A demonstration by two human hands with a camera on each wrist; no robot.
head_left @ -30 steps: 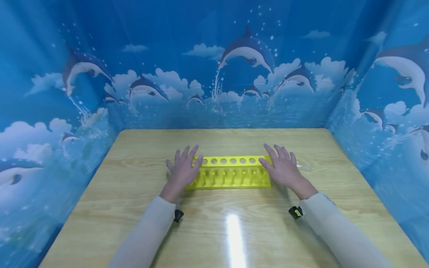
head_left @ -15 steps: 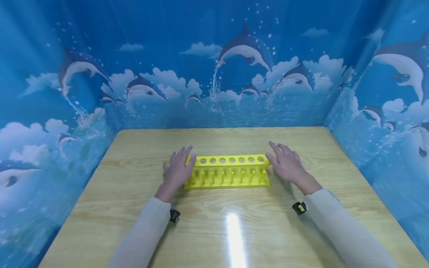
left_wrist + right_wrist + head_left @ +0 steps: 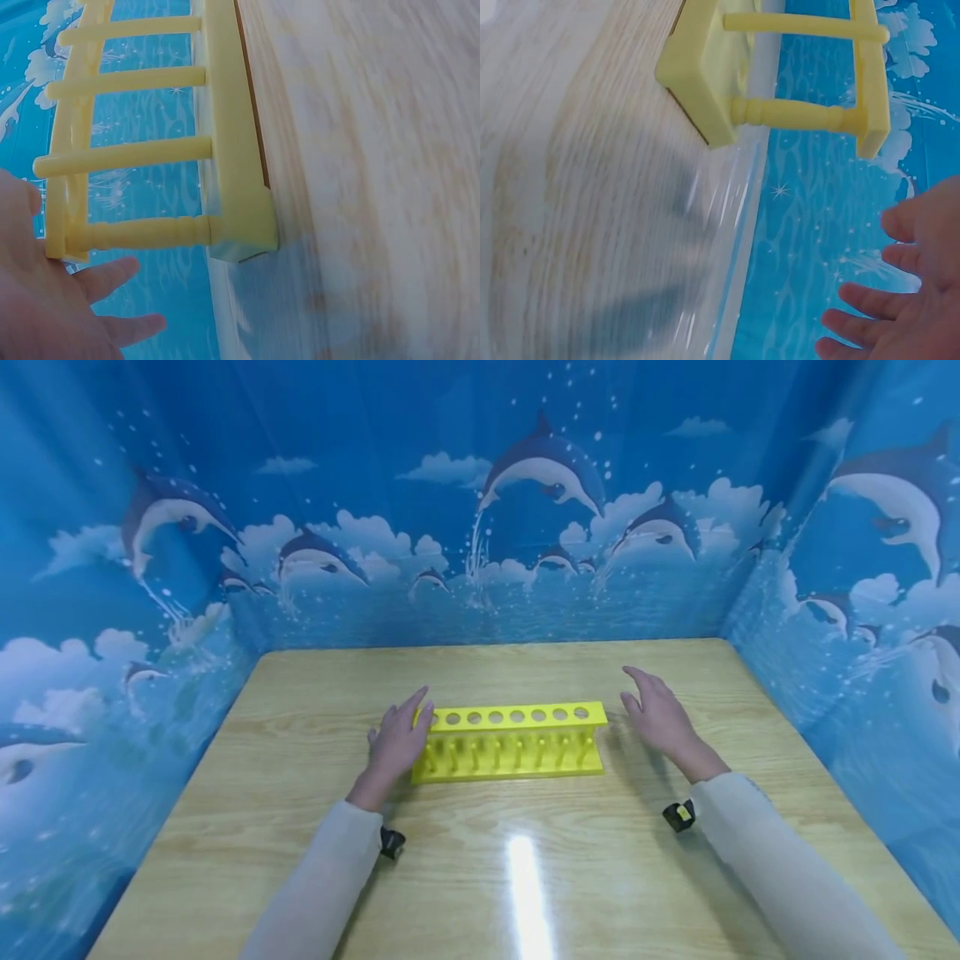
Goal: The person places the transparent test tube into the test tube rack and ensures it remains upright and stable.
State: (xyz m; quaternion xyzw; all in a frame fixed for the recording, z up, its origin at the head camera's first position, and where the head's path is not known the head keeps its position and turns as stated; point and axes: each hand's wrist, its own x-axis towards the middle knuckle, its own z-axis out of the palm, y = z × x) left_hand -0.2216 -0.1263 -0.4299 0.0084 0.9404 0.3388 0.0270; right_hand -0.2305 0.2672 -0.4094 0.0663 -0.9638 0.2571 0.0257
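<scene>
A yellow test tube rack [image 3: 510,743] stands upright on the table, with a row of holes along its top and pegs below. My left hand [image 3: 397,743] is at the rack's left end, its thumb against or just over the top plate; contact is hard to tell. In the left wrist view, that hand's fingers [image 3: 109,277] extend past the rack's end. Off the rack's right end, my right hand [image 3: 663,722] hovers apart from it, fingers extended and holding nothing. The right wrist view shows a clear, slender tube-like thing [image 3: 739,247] lying on the table beyond the rack.
The wood-grain table [image 3: 465,877] carries a bright light reflection near its front. A blue curtain [image 3: 420,602] printed with dolphins hangs behind it and along both sides.
My right hand has moved away to the right from the rack's right end. My left hand has shifted slightly left, staying at the left end. The clear thing on the right is now hidden in the head view.
</scene>
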